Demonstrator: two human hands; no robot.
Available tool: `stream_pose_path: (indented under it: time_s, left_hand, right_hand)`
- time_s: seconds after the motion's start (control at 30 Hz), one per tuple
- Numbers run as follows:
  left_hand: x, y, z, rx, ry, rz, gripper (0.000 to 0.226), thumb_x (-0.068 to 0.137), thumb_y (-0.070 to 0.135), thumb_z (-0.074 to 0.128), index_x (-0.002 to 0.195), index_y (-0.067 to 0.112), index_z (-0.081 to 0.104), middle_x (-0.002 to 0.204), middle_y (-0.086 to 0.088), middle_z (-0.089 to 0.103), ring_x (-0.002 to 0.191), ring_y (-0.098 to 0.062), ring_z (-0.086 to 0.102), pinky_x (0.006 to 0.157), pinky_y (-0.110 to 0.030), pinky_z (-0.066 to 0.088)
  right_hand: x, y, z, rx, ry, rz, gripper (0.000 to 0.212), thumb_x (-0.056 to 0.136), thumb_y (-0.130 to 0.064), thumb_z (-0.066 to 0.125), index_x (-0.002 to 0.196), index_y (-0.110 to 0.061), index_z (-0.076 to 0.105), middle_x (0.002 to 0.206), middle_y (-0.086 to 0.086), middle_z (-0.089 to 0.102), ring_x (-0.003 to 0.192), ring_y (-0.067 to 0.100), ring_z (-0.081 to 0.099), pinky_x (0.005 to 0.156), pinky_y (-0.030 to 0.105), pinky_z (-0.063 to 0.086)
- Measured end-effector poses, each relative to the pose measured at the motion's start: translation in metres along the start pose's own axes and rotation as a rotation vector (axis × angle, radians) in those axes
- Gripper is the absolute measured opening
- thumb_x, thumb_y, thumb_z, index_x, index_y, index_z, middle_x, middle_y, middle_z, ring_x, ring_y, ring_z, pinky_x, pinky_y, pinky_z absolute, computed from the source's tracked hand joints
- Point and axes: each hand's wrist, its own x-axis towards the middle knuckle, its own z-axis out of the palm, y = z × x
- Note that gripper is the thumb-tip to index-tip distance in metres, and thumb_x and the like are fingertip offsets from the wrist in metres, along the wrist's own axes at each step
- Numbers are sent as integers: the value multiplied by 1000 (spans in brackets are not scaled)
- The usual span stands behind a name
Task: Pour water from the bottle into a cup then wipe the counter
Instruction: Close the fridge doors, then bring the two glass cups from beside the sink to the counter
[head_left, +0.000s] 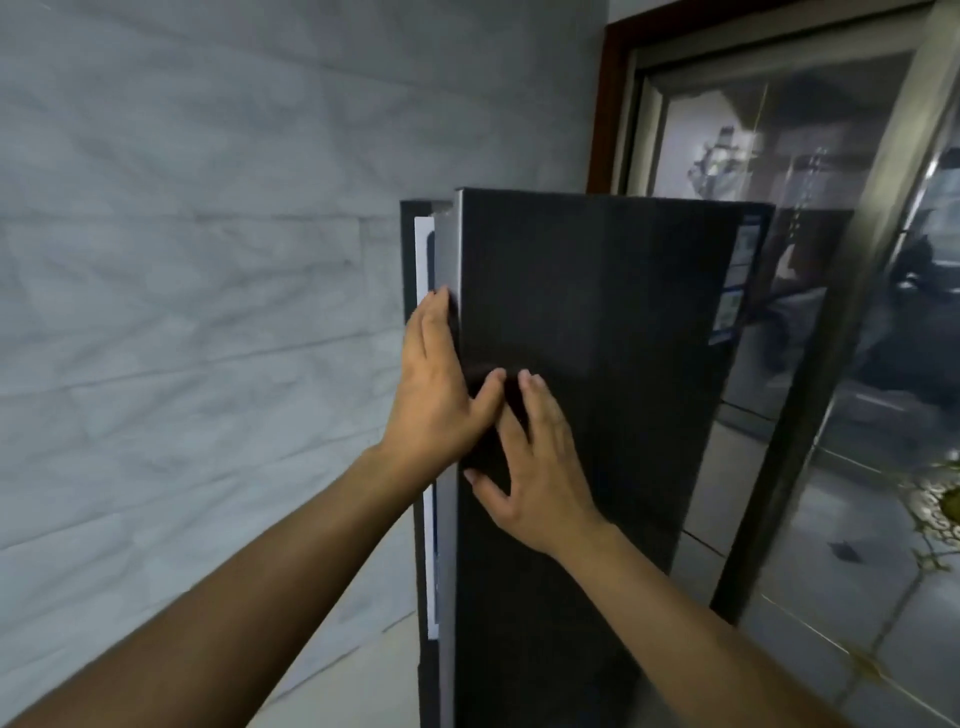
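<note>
Not much of the person on show here, just two arms. The left forearm (234, 597) fills the 7 o'clock corner and the right forearm (701, 623) the 5 o'clock one, both bare right to the frame edge. The left hand (436, 395) and right hand (540, 467) are bare too. Nails look short and plain on the right hand's fingertips (524, 378) and on the left thumb (496, 378). It's a bit blurry, so finer detail is hard to make out.

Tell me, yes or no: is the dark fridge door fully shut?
No: the fridge door stands ajar at its left edge, where a white strip of the inside shows just above the left hand.
</note>
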Motion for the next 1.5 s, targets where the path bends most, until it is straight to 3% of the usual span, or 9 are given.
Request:
stream_pose_path:
  time_s: [0.23,0.43,0.6,0.8,1.0,1.17,1.3,1.4,1.5]
  left_hand:
    - [35,-69,17,39,86,-69,88,78,45,80,146,19,31,139,10,39,127,-7,46,102,-23,48]
    - [52,-112,35,252,142,-147,79,76,50,81,137,16,42,120,8,45,106,-11,47,86,-30,52]
    - [65,-139,42,303,-14,-256,80,80,43,81,143,15,41,131,0,51,108,-10,50,90,-29,51]
    - [69,-146,51,273,-30,-294,78,81,35,82,142,13,38,134,-3,51,108,-10,50,89,-25,47]
    - [39,-126,31,447,-59,-284,57,85,43,75,128,15,50,122,-6,62,112,-28,58,96,-45,48]
    - [2,-116,1,555,-579,-233,53,83,67,60,123,35,48,120,7,64,107,-19,61,92,-37,48]
    - [-17,-117,-9,547,-1036,-90,61,80,73,60,126,37,43,130,6,60,114,-20,58,95,-36,46]
    - [-34,-112,-4,502,-1160,107,61,82,72,59,125,33,40,132,2,58,118,-22,56,100,-38,43]
    - [-62,-88,8,451,-1233,298,70,85,70,57,138,30,36,139,-2,53,128,-26,50,106,-42,40]
  right_hand:
    - [52,45,58,-45,131,-255,58,88,-37,61,142,-22,45,153,18,30,140,35,33,110,49,30]
    - [93,71,86,2,141,-364,39,82,-24,65,120,-19,58,138,14,44,129,31,44,102,47,36]
    - [114,78,97,13,-50,-280,41,75,-23,75,113,-18,60,119,8,60,113,28,54,93,43,47]
    - [116,74,94,-4,-139,-199,39,75,-23,75,112,-17,63,101,5,59,93,23,55,79,37,47]
    - [108,66,70,-59,-299,-110,37,90,-33,60,124,-18,54,112,5,54,103,24,47,88,37,42]
    - [78,40,34,-157,-632,170,39,91,-41,61,121,-20,50,117,7,53,112,28,49,94,42,41]
    - [35,-4,3,-178,-786,418,36,88,-46,64,112,-23,51,103,1,53,99,24,55,80,39,40]
    - [-7,-47,-15,-227,-755,604,41,87,-48,64,116,-23,51,107,4,55,103,27,55,78,36,36]
    - [-56,-90,-42,-301,-727,829,47,88,-45,63,126,-22,48,121,9,55,115,31,51,93,39,40]
